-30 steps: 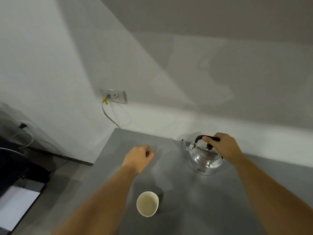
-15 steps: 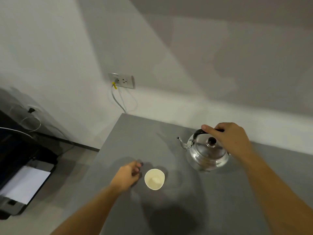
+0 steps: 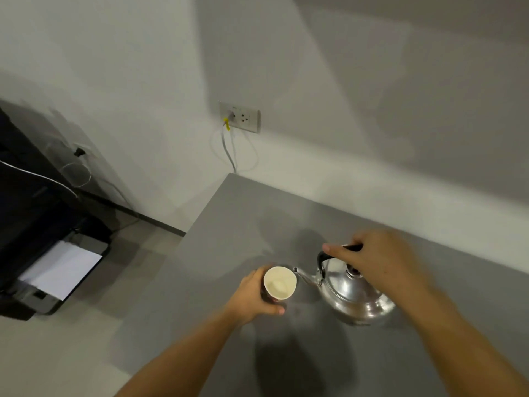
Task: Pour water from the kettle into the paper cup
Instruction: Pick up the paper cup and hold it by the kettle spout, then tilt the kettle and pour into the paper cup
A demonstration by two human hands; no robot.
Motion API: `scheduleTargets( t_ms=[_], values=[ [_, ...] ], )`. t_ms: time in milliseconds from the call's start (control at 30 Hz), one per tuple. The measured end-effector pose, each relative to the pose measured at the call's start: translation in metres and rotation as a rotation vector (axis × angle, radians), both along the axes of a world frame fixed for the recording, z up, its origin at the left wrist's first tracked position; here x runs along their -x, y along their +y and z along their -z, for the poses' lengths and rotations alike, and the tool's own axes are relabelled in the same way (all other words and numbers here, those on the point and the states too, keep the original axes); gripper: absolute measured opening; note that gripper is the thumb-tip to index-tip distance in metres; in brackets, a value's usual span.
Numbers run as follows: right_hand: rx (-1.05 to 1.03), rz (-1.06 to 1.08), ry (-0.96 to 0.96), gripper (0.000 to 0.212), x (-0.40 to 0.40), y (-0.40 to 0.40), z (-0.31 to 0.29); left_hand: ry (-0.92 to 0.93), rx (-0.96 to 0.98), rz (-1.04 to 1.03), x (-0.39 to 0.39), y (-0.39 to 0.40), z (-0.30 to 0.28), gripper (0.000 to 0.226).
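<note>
Both hands are set for pouring: left hand (image 3: pixel 254 293) wraps the paper cup (image 3: pixel 279 283) to steady it, right hand (image 3: pixel 380 262) grips the kettle (image 3: pixel 355 293) handle, spout at nine o'clock beside the rim, above the surface (image 3: pixel 243 224).

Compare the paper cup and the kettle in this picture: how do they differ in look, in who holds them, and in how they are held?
The paper cup is pale, matt and open-topped; the kettle is shiny metal, lidded, with a spout and a black handle. The paper cup looks far smaller than the kettle. The left hand wraps the paper cup's side, while the right hand grips the kettle from above by its handle. Both are over the grey table, spout tip at the cup's rim.
</note>
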State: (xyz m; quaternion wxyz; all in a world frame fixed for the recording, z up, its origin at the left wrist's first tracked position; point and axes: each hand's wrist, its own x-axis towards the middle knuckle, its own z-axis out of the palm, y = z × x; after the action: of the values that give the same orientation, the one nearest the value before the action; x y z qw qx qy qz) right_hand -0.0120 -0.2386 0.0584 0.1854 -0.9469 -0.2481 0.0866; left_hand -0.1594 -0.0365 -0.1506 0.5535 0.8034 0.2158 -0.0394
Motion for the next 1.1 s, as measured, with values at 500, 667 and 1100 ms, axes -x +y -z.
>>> scheduleTargets(
  t_ms=[500, 667, 1100],
  values=[
    [0.253, -0.118, -0.131, 0.063, 0.021, 0.036, 0.003, -0.047, 0.038, -0.002, -0.003, -0.007, -0.002, 0.066],
    [0.284, -0.134, -0.139, 0.057, 0.027, 0.046, -0.003, -0.049, 0.047, -0.002, -0.004, -0.008, 0.000, 0.071],
    [0.345, -0.171, -0.144, 0.053, 0.032, 0.057, -0.008, -0.048, 0.028, -0.009, -0.005, -0.010, -0.001, 0.070]
  ],
)
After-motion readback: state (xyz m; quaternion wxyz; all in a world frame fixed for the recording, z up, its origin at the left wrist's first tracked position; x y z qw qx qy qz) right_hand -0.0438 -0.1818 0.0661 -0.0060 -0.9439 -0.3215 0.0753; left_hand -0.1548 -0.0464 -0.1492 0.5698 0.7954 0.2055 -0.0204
